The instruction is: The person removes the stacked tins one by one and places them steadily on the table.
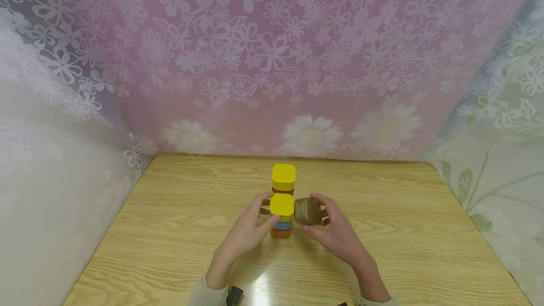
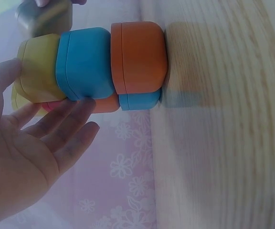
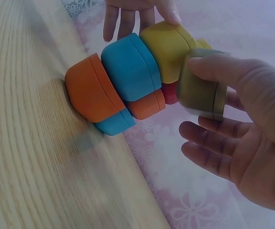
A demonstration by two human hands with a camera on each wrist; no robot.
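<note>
Small rounded-square boxes with seam lines stand in two stacks. In the front stack a yellow box (image 1: 282, 205) sits on a blue box (image 2: 86, 63), which sits on an orange box (image 2: 140, 57). My left hand (image 1: 246, 230) pinches the yellow box at its sides, thumb in front; its other fingers lie along the stack. My right hand (image 1: 337, 230) holds an olive-gold box (image 3: 202, 86) between thumb and fingers, just right of the yellow box and tilted. Behind stands the rear stack, topped by another yellow box (image 1: 283, 176) over a red box (image 3: 169, 93).
Lower in the rear stack are an orange box (image 3: 147, 104) and a blue box (image 3: 115, 123) at the bottom. The wooden table (image 1: 191, 202) ends at a pink flowered curtain (image 1: 238, 60). Pale cloth hangs at both sides.
</note>
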